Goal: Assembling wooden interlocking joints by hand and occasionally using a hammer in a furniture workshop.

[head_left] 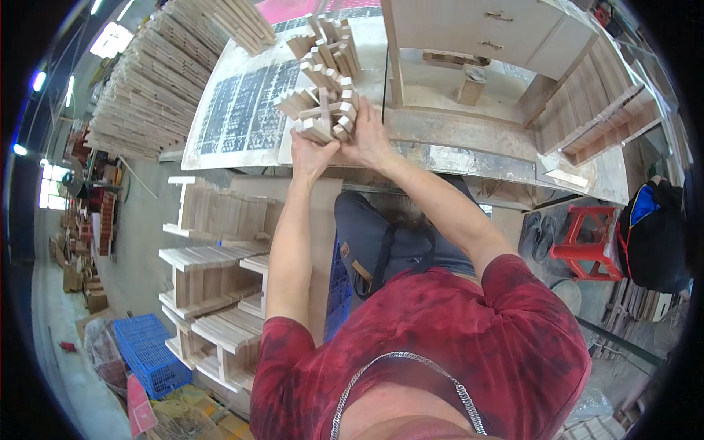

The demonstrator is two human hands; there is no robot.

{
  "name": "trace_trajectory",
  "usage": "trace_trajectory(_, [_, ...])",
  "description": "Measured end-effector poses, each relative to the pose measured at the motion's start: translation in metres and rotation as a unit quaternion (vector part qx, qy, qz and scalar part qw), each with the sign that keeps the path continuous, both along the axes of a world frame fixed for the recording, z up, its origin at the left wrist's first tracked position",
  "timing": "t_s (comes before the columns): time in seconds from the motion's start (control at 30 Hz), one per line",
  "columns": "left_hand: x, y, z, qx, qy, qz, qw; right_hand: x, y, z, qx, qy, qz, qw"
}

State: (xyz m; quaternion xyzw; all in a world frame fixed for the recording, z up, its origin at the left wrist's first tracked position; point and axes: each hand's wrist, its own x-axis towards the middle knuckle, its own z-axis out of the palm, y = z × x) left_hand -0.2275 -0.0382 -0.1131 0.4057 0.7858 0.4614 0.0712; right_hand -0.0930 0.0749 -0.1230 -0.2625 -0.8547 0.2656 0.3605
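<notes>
both hands are up at the near edge of the dusty grey workbench [469,158], closed around a cluster of short pale wooden blocks [326,117] that stand on end in a loose bundle. the left hand [312,154] cups the bundle from below and to the side with fingers curled onto the lowest block, and the right hand [370,139] presses in against the other flank, its fingers wrapped round the outer pieces. the blocks look light, stiff and dry, with sawn faces that should grip rather than slip, but as separate sticks they could splay or drop out, so squeezing from both sides low down seems the safe hold. a longer row of the same pale offcuts [330,51] runs away up the bench. how many pieces are in the bundle is hard to count, the palms and fingertips are hidden behind the wood, and whether the bundle rests on the bench or is lifted cannot be told.
</notes>
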Motion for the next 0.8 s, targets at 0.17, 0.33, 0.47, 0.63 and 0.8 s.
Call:
trace_trajectory(0.17, [0.002, -0.002, 0.011, 0.005, -0.066, -0.032, 0.997, 0.003, -0.011, 0.021, -0.082, -0.039, 0.015, 0.996])
trace_trajectory(0.33, [0.005, -0.008, 0.012, 0.003, 0.013, 0.0, 1.0, 0.003, -0.01, 0.023, -0.084, -0.099, 0.038, 0.991])
trace_trajectory(0.47, [0.003, -0.036, 0.019, 0.027, -0.01, 0.06, 0.998, 0.022, 0.003, 0.013, -0.08, 0.001, 0.18, 0.98])
trace_trajectory(0.63, [-0.039, -0.081, 0.04, 0.131, -0.01, 0.122, 0.984, -0.027, 0.052, -0.011, -0.227, 0.078, 0.074, 0.968])
trace_trajectory(0.8, [-0.066, -0.081, 0.078, 0.087, -0.009, 0.198, 0.976, -0.107, 0.117, -0.018, -0.125, 0.07, -0.106, 0.984])
